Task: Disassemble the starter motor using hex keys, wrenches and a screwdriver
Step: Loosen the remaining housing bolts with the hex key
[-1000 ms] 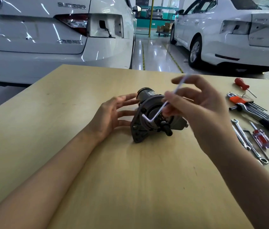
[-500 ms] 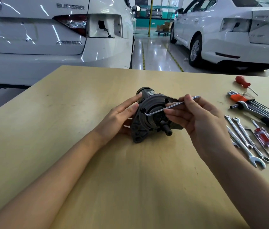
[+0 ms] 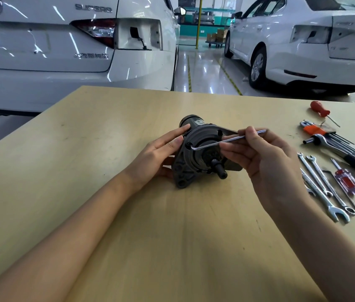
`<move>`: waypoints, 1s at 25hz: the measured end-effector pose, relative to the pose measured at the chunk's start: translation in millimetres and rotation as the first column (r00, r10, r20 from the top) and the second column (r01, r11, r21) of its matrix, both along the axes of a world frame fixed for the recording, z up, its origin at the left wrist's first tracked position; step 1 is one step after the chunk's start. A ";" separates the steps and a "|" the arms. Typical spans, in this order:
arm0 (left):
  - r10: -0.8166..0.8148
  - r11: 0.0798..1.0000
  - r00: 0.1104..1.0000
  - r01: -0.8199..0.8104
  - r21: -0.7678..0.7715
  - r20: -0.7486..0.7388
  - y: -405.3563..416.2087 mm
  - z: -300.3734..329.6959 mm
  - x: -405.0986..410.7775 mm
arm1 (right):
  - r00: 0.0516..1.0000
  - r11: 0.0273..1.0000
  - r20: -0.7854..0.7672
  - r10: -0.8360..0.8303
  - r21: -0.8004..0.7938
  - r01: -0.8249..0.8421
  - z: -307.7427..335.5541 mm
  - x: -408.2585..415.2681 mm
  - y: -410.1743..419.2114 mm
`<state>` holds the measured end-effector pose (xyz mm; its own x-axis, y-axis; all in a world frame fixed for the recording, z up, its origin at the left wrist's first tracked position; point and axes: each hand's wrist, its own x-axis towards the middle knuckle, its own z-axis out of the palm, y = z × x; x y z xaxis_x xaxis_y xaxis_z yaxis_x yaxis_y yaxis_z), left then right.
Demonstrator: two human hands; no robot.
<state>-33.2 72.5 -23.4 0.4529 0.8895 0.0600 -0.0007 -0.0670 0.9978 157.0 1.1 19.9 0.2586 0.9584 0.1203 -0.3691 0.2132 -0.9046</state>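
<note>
A dark grey starter motor [image 3: 196, 158] lies on the wooden table [image 3: 128, 214], its shaft end pointing toward me. My left hand [image 3: 161, 153] presses straight fingers against the motor's left side and steadies it. My right hand [image 3: 259, 158] pinches the long arm of a silver L-shaped hex key [image 3: 229, 139]. The key's short end sits at a bolt on the upper left of the motor's front flange.
Tools lie to the right: an orange-holdered hex key set [image 3: 324, 134], a ratchet [image 3: 346, 153], combination wrenches [image 3: 324, 186], a clear red-and-purple screwdriver [image 3: 346, 179] and a red screwdriver [image 3: 320, 110]. Two white cars [image 3: 63, 51] stand beyond the table's far edge.
The hex key swung from upright down to nearly level, and its short end moved to the flange's upper-left bolt. My left hand's fingers slid up along the motor's side.
</note>
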 end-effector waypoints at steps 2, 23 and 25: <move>-0.001 1.000 1.000 0.001 -0.001 0.004 -0.4 0.6 0.2 | 1.000 1.000 -0.003 0.012 -0.011 -0.012 -1.0 -0.8 0.4; 0.079 0.977 0.996 -0.071 0.201 -0.030 -11.0 3.4 5.1 | 0.984 0.996 -0.167 -0.055 -0.081 0.042 -6.5 -8.5 -4.0; 0.077 0.975 0.997 -0.069 0.211 -0.030 -12.1 4.6 4.9 | 0.984 0.996 -0.166 -0.062 -0.069 0.051 -7.3 -9.2 -5.2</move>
<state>-28.3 60.4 -18.8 0.3927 0.8898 0.2323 0.0496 -0.2728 0.9608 147.7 -4.1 12.6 0.3237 0.9461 0.0093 -0.5058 0.1813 -0.8434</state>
